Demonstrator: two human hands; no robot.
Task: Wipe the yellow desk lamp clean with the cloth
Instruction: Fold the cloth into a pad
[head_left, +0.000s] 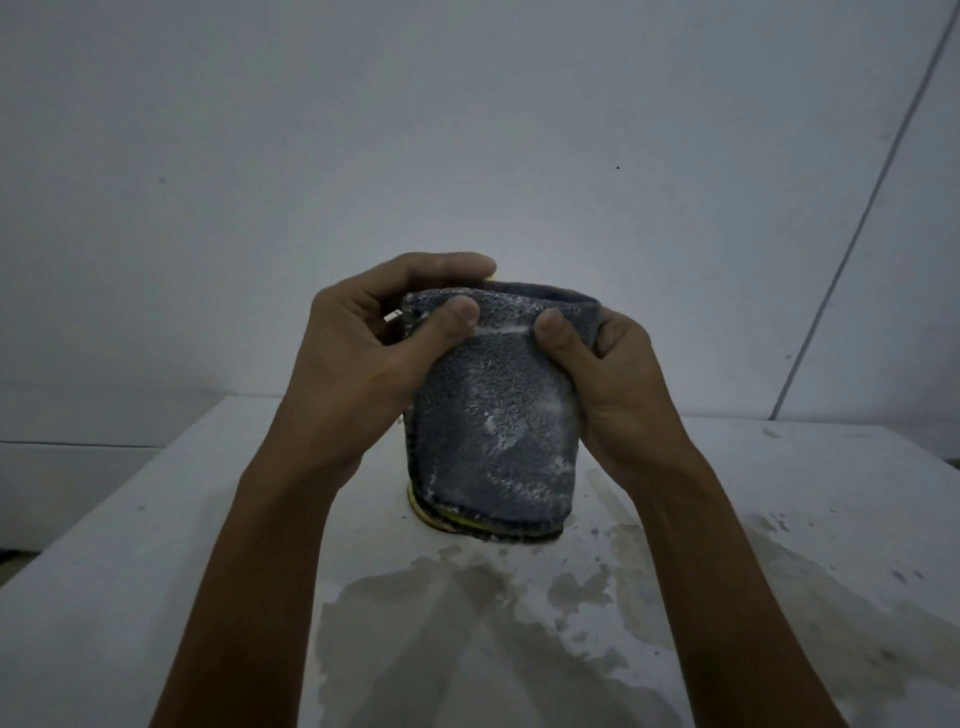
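Both hands, left hand (358, 338) and right hand (602, 374), clamp the grey cloth (493, 415) draped upright over the yellow lamp (426, 512), centre frame.

Two hands are holding a grey cloth (496, 415) draped over a yellow desk lamp (431, 515); the left hand (363, 353) and right hand (608, 374) are gripping its top, above a wet white table (130, 597).

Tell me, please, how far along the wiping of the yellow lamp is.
Midway, I'd judge. Done: the grey cloth carries pale smears and the table shows wet patches, so wiping has begun. In hand: the left hand and right hand grip the cloth draped over the lamp. Left: only a yellow sliver at its base shows, so how clean it is cannot be told.
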